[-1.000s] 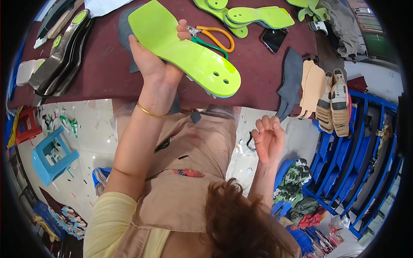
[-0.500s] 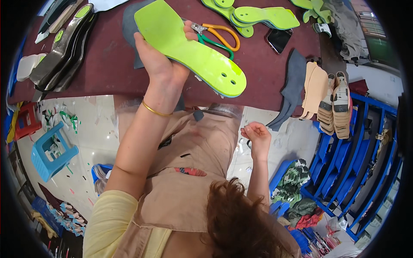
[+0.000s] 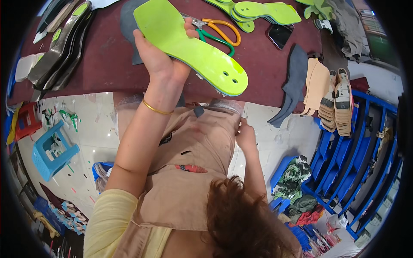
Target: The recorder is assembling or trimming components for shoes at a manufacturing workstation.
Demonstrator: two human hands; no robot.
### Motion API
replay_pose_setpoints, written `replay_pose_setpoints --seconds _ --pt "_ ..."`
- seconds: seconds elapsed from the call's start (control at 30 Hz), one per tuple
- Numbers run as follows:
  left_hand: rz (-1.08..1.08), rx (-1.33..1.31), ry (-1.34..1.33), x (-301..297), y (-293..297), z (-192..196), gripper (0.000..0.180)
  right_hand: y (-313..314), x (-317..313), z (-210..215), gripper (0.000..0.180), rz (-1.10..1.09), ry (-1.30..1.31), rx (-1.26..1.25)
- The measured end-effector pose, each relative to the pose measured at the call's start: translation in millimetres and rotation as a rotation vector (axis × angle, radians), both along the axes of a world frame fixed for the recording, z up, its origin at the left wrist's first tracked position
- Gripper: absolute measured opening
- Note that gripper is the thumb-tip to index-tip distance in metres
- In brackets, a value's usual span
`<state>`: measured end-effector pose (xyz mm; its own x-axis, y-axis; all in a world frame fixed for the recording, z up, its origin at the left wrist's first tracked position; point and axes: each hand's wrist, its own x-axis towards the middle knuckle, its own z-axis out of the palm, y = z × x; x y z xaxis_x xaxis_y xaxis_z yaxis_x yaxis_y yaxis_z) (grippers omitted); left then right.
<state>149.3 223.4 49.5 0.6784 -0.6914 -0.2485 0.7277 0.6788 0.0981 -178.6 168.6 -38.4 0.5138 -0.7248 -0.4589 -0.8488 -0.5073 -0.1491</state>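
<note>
My left hand point(image 3: 161, 56) grips a lime-green shoe insole point(image 3: 198, 53) from beneath, thumb at its left edge and fingertips at its right edge. Two small holes show near the insole's rounded lower-right end. It is held above the dark red table. Just right of my left fingers lie scissors point(image 3: 218, 36) with one orange and one green handle. My right hand point(image 3: 246, 135) is low beside my right thigh, at the edge of the tan apron point(image 3: 202, 133). Its fingers are curled; whatever they hold, if anything, is hidden.
More lime-green insoles point(image 3: 275, 13) and a black phone point(image 3: 279, 35) lie at the back right of the table point(image 3: 103, 64). Dark grey pieces point(image 3: 294, 77) and beige insole stacks point(image 3: 335, 103) sit by its right edge. A blue rack point(image 3: 348, 163) stands right, a blue stool point(image 3: 53, 150) left.
My right hand has moved left and slightly down, from open air to beside my thigh. My left hand and the insole have barely shifted.
</note>
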Motion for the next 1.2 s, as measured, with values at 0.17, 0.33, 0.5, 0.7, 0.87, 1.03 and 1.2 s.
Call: replay_pose_setpoints --seconds 0.17,0.33,0.5,0.7,0.87,1.03,1.2 --pt "0.034 0.098 -0.032 -5.4 -1.8 2.8 0.067 -31.1 32.5 85.8 0.023 -0.859 -0.873 0.208" --pt "-0.052 0.032 -0.123 -4.5 -0.6 1.6 0.063 -34.0 68.2 107.0 0.010 -0.314 -1.131 -0.006" --pt "-0.075 0.248 -0.187 -4.0 4.1 19.3 0.055 -20.2 89.8 114.3 0.008 -0.522 -1.259 0.543" --pt "-0.213 0.280 -0.278 -4.7 11.4 16.6 0.052 -13.8 94.2 117.9 0.007 -0.636 -1.247 0.681" --pt "-0.283 0.369 -0.295 -11.7 11.6 24.4 0.048 -29.4 82.6 113.6 0.015 -0.616 -1.057 0.531" --pt "-0.364 0.573 -0.409 -35.6 8.8 21.9 0.047 -9.7 108.2 112.1 0.029 -0.279 -1.157 0.384" --pt "-0.328 0.432 -0.456 -58.5 2.9 8.0 0.063 16.3 139.1 118.2 0.049 -0.271 -0.998 0.401"
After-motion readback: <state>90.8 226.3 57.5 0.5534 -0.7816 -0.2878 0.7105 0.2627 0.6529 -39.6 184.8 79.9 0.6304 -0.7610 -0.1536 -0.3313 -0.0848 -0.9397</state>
